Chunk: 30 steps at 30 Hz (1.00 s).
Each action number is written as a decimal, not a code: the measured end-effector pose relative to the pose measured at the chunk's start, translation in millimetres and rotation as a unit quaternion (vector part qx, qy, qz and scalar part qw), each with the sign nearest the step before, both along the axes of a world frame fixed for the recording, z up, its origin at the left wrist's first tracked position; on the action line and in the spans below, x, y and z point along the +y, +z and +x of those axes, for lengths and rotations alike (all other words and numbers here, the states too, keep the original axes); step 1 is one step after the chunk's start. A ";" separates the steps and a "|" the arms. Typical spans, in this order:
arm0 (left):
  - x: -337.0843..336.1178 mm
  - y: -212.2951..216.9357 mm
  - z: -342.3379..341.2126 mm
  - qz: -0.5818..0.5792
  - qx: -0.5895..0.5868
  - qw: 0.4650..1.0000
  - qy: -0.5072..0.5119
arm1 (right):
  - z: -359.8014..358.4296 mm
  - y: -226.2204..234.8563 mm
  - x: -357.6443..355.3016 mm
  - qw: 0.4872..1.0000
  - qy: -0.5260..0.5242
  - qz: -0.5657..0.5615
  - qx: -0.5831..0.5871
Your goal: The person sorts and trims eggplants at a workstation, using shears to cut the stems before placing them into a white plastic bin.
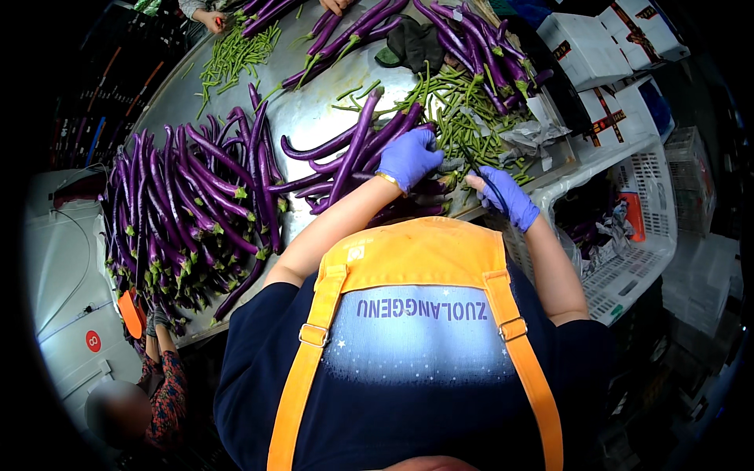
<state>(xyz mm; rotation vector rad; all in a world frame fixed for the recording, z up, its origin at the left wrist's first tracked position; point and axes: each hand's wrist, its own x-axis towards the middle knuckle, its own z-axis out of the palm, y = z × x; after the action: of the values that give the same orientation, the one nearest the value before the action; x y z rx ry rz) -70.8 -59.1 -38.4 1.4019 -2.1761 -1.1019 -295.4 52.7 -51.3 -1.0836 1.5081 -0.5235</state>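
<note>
In my purple-gloved left hand (411,159), the fingers are curled around an eggplant at the edge of a small pile; most of it is hidden. My right hand (509,198), gloved alike, grips dark-handled scissors (493,187) whose slim tip points toward the left hand. Long purple eggplants (353,149) lie loosely beside and beneath my left wrist. Beyond both hands spreads a heap of cut green stems (479,125).
A big stack of eggplants (188,196) covers the metal table's (298,212) left side. More eggplants (479,43) and a dark cloth (412,45) lie farther back. A white crate (648,196) stands right, below cardboard boxes (585,51). Co-workers' hands (210,20) are at the far edge; another person (161,392) is lower left.
</note>
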 end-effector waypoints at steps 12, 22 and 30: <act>-16.2 -50.5 4.6 0.162 0.115 0.980 -0.025 | 9.1 5.8 -40.6 0.946 0.172 -0.169 0.217; -5.7 -34.3 21.7 0.159 -0.066 0.976 -0.132 | 23.0 21.6 -27.5 0.930 0.141 -0.208 0.270; 3.5 -32.8 16.0 0.051 -0.143 0.982 -0.114 | 14.0 1.0 -28.5 0.895 0.192 -0.208 0.344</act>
<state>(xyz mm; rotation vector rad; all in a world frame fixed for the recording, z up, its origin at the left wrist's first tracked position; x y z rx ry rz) -54.8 -55.6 -71.2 1.4596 -2.5695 -1.1645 -281.5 24.2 -50.3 -2.0068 1.7447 -0.1805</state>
